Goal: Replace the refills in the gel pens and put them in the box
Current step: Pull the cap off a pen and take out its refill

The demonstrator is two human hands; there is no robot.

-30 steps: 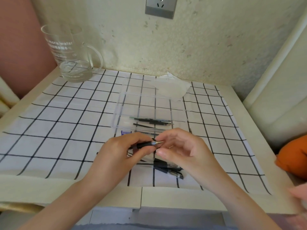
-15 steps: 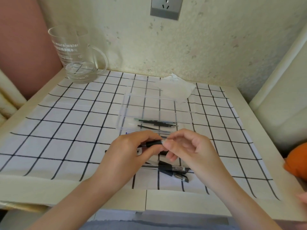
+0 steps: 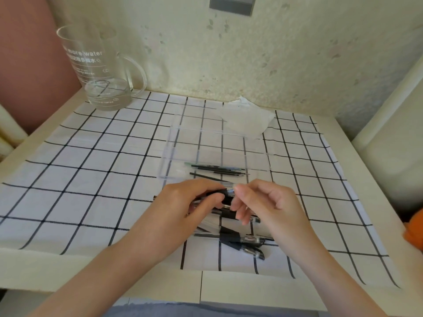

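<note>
Item 1, far left, back corner: clear glass mug [image 3: 100, 72] with a handle, standing upright with a little water in the bottom. White print reads "more water"; the line of Chinese characters and the smaller marks beneath are too fine to read.

Item 2: white cloth [image 3: 91, 179] with a black grid, spread over the pale desk [image 3: 251, 291]. It carries everything listed here.

Item 3: your left hand [image 3: 183, 207], fingers curled round the black grip of one gel pen [image 3: 225, 193], held level just above the cloth.

Item 4: clear plastic box [image 3: 168, 154], lid off, just beyond your hands. Several thin dark refills [image 3: 217, 169] lie side by side along its near wall. No label can be made out.

Item 5: spare pens [image 3: 242, 241], black-gripped with clear barrels, heaped on the cloth under and between your hands. Your wrists hide part of the heap. Any print on the barrels is too small to read.

Item 6: your right hand [image 3: 267, 207], thumb and forefinger pinching the clear front end of the same gel pen, other fingers loosely bent.

Item 7: crumpled translucent sheet [image 3: 247, 120], touching the box's far right corner.

Item 8: grey wall socket [image 3: 231, 3], top edge, cut off by the frame.

Item 9, far right: orange thing [image 3: 414, 232] off the desk, mostly out of view.
</note>
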